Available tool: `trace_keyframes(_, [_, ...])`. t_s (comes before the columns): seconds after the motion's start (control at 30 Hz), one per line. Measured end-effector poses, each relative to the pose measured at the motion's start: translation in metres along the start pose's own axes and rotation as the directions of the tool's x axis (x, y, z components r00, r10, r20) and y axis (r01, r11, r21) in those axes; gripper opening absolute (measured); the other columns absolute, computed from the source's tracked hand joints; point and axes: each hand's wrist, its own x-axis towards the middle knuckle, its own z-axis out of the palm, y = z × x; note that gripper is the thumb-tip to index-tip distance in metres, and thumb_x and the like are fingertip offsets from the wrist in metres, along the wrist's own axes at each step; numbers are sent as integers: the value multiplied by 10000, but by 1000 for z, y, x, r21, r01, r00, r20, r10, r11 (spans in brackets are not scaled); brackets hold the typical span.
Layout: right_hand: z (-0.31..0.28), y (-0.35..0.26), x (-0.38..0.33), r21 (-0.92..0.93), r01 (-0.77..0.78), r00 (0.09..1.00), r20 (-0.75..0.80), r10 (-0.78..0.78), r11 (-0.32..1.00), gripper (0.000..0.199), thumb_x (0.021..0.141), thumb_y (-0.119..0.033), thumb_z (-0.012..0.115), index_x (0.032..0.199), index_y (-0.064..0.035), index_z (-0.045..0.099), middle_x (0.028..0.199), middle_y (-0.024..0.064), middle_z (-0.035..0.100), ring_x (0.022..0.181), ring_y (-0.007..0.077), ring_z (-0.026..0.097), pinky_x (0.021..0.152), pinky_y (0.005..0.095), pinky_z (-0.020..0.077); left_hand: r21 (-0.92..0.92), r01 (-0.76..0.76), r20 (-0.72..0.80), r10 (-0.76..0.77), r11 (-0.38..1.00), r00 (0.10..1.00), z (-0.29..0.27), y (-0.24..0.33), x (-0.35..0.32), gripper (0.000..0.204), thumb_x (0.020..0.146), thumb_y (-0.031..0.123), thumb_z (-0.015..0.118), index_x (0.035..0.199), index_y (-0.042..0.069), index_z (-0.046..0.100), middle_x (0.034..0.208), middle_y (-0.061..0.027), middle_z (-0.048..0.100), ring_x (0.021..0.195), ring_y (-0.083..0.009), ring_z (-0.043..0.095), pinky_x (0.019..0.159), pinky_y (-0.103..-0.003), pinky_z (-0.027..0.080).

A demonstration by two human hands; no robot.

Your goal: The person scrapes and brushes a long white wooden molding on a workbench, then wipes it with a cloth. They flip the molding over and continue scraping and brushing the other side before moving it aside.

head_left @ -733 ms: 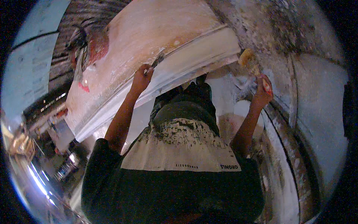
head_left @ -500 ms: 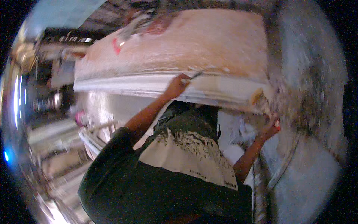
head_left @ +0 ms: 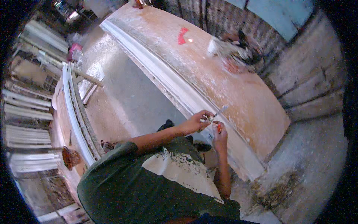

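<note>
My left hand (head_left: pixel 201 122) is closed around a slim tool with a pale, narrow blade (head_left: pixel 223 109), which looks like a small knife or spatula. The blade points away to the right over the bench. Close beside it, my right hand (head_left: pixel 220 136) is closed on a small object with a red-orange part (head_left: pixel 219 128); its kind is too small to tell. Both hands hover at the near edge of a long white moulding (head_left: pixel 167 82), which runs along the front of a dusty, pinkish-brown workbench (head_left: pixel 257 97).
Farther along the bench lie a red piece (head_left: pixel 182 36) and a heap of rags and clutter (head_left: pixel 238 52). To my left stands another long pale moulding (head_left: pixel 76 112), near a brown basket-like object (head_left: pixel 71 157). Fibrous scraps (head_left: pixel 279 190) lie on the floor at right.
The view has turned, so the bench now slants down to the right. My right hand has come from far right up beside my left hand, still with the red-orange object.
</note>
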Motion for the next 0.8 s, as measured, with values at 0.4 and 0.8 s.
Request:
trace_keyframes(0.4, [214, -134, 74, -307, 36, 975, 222, 34, 951, 307, 892, -323, 526, 844, -25, 583, 694, 107, 580, 603, 163, 512, 566, 319, 404, 441, -340, -175, 452, 831, 875, -196, 5, -97, 372, 826, 218, 651, 1142, 92, 501, 1118, -81, 537, 1083, -215, 489, 827, -356, 455])
trace_keyframes(0.8, [330, -229, 252, -460, 415, 764, 644, -26, 785, 275, 823, -260, 593, 841, 14, 603, 693, 171, 617, 651, 268, 612, 614, 380, 462, -254, -161, 464, 266, 954, 845, -187, 142, -90, 494, 828, 439, 605, 1115, 48, 516, 936, -53, 540, 845, -147, 524, 705, -285, 456])
